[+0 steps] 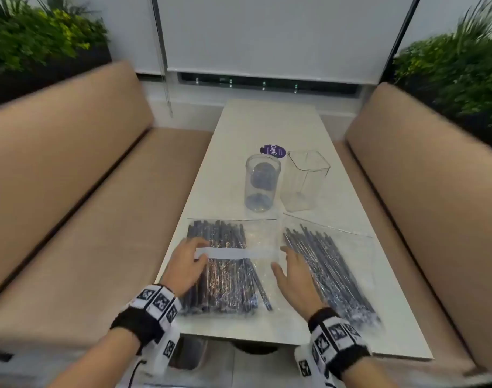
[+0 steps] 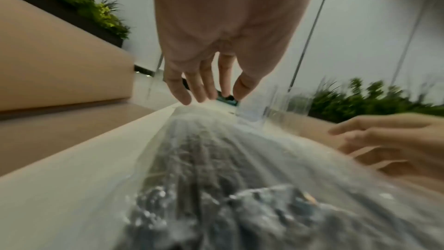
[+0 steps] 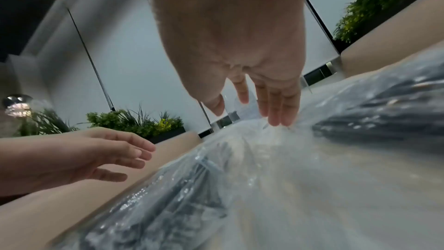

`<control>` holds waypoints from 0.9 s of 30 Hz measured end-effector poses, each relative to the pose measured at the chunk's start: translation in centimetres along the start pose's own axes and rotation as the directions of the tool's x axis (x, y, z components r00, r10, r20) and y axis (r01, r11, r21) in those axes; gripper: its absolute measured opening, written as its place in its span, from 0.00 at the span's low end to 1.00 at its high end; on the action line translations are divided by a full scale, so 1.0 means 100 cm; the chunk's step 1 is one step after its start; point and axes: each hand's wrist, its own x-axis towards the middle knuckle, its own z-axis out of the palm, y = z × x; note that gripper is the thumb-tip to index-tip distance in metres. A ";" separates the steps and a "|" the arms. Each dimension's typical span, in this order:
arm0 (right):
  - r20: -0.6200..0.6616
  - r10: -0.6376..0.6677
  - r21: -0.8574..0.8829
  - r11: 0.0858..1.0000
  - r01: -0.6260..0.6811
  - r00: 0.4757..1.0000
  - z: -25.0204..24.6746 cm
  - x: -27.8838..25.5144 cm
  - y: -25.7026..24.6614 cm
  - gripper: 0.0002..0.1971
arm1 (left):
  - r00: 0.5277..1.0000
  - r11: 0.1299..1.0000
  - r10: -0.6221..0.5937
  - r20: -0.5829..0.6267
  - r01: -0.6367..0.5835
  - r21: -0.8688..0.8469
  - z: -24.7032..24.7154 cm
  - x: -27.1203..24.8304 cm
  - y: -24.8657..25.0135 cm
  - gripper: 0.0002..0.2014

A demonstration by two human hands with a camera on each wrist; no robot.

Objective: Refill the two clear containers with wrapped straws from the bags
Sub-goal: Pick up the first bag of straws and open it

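Observation:
Two clear plastic bags of dark wrapped straws lie on the white table. The left bag has a white label strip; the right bag lies slanted beside it. Behind them stand a round clear container and a square clear container, both without straws. My left hand hovers over the left bag's left edge, fingers relaxed and spread. My right hand is over the gap between the bags, fingers straight, fingertips touching plastic. Neither hand holds anything.
A purple round sticker lies behind the round container. Tan bench seats flank the narrow table on both sides. Green plants stand behind the backrests. White roller blinds cover the window ahead.

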 end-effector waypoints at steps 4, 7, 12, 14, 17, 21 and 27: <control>0.019 0.120 0.037 0.992 -0.120 0.993 0.011 0.025 -0.010 0.31 | 0.958 0.944 -0.286 -0.027 0.286 0.166 0.002 0.024 -0.003 0.25; 0.089 0.182 0.115 0.975 -0.191 0.979 0.022 0.030 -0.010 0.37 | 0.901 0.898 -0.433 0.020 0.429 0.095 0.009 0.029 -0.004 0.28; 0.061 0.104 0.280 0.953 -0.117 0.993 0.016 0.026 -0.032 0.31 | 0.866 0.828 -0.494 0.076 0.495 -0.261 0.007 0.040 -0.007 0.35; -0.007 0.014 0.317 0.948 -0.012 1.000 0.001 0.017 -0.045 0.27 | 0.853 0.725 -0.503 0.142 0.506 -0.467 -0.001 0.043 -0.007 0.40; -0.029 -0.104 0.410 0.906 0.107 0.994 -0.031 0.000 -0.064 0.26 | 0.882 0.617 -0.398 0.251 0.460 -0.638 -0.024 0.043 0.008 0.34; -0.059 -0.217 0.239 0.945 0.225 0.974 -0.091 -0.013 -0.080 0.21 | 0.959 0.629 -0.186 0.215 0.284 -0.724 -0.065 0.035 0.048 0.18; -0.459 -0.360 0.028 0.908 0.418 0.812 -0.152 -0.003 -0.115 0.23 | 0.950 0.799 0.177 0.259 0.016 -0.602 -0.111 0.031 0.084 0.22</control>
